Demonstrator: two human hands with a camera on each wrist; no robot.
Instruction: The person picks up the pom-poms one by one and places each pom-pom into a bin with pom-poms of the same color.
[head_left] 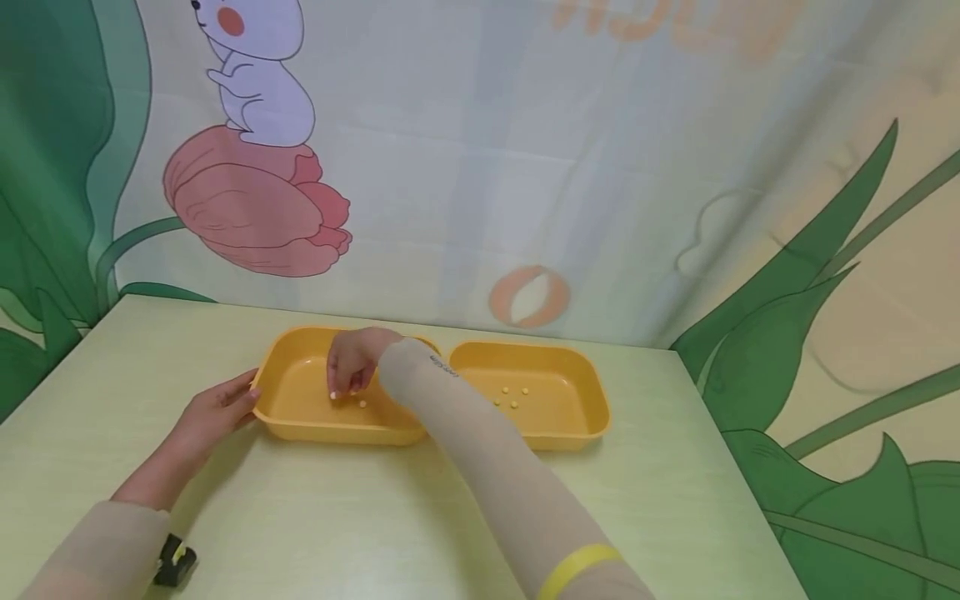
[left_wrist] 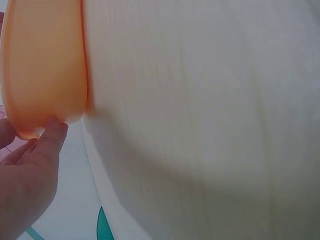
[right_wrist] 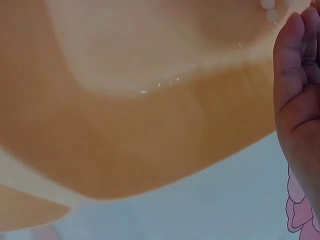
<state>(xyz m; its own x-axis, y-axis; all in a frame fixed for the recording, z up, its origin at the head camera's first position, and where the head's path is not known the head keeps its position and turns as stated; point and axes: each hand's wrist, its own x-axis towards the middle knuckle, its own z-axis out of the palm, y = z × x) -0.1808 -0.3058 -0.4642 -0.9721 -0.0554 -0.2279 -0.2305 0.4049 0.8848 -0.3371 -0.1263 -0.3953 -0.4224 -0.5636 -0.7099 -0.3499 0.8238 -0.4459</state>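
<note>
Two yellow trays stand side by side on the table: a left tray point(head_left: 337, 434) and a right tray point(head_left: 558, 442). My left hand point(head_left: 217, 412) grips the left tray's near-left corner, thumb at the rim and fingers against its outer wall, as the left wrist view also shows. My right hand point(head_left: 354, 358) reaches down inside the left tray, fingers bent toward its floor. A small white bead point(head_left: 333, 395) is at its fingertips; whether it is pinched I cannot tell. Another white bead point(head_left: 362, 404) lies beside them. Several small pale beads point(head_left: 514, 405) lie in the right tray.
The pale table point(head_left: 360, 517) extends in front of the trays and to both sides. A small black object with a yellow part point(head_left: 176, 562) is beside the left sleeve. A printed curtain point(head_left: 420, 167) hangs behind the table. My right forearm crosses over the left tray's near-right corner.
</note>
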